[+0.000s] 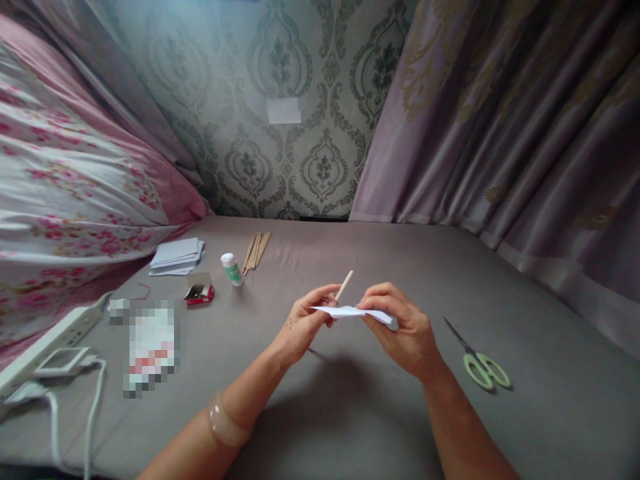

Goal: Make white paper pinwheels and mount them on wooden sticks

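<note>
Both hands are raised over the grey bed sheet (350,413), sharing a folded piece of white paper (350,311). My left hand (305,323) pinches the paper's left end and also grips a thin wooden stick (345,285) that pokes up and to the right. My right hand (400,330) is closed on the paper's right end, fingers curled over it. A clear bangle sits on my left wrist.
Green-handled scissors (480,363) lie to the right. At the back left are a bundle of wooden sticks (256,250), a small glue bottle (233,269), a red box (200,293), a stack of white papers (177,257). A white power strip (55,337) and floral bedding (75,187) sit left.
</note>
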`<state>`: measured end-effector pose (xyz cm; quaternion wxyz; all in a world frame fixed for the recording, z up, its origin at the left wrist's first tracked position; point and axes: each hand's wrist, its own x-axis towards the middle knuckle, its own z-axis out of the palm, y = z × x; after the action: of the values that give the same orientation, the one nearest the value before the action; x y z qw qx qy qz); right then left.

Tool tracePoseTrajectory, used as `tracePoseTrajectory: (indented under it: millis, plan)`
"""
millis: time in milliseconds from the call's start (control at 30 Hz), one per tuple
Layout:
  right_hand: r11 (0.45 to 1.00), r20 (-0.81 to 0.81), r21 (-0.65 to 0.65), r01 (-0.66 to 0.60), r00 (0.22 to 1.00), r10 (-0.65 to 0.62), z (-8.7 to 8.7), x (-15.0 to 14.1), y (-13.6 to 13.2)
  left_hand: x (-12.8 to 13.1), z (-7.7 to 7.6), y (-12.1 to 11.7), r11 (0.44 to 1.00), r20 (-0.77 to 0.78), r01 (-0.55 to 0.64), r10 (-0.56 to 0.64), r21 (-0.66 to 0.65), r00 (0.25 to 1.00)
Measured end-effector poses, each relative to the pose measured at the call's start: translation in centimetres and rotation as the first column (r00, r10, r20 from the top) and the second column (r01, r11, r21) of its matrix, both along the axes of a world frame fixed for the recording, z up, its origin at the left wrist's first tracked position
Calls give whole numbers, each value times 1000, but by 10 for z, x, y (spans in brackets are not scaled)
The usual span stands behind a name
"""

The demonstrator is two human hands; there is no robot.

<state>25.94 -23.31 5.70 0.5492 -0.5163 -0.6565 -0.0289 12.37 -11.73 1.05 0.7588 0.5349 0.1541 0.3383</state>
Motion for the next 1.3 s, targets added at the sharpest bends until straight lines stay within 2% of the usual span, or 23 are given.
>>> tracePoseTrajectory:
  millis: [133, 333, 567, 733, 1033, 1300]
  plan:
    - [994, 26, 87, 64, 997, -67, -1, 0, 0, -2, -5, 2, 998, -28, 38, -36, 55, 999]
    - [984, -3, 124, 127, 992, -127, -1, -2, -1, -5, -3, 1, 986, -51, 101, -95, 132, 994]
    - [986, 25, 148, 77, 996, -82, -1, -5, -4, -8, 1, 2, 974, -41, 103, -96, 201, 995]
    - [983, 25, 169, 74, 997, -80, 0, -6, -8, -10, 3, 4, 939, -56, 158, -148, 304, 987]
    - [979, 46, 188, 74, 995, -84, 2, -7, -7, -12, 1, 8, 927, 27, 201, -221, 317, 975]
    - [982, 34, 174, 79, 996, -86, 2, -9, -8, -13, 4, 7, 935, -1, 218, -227, 281, 974]
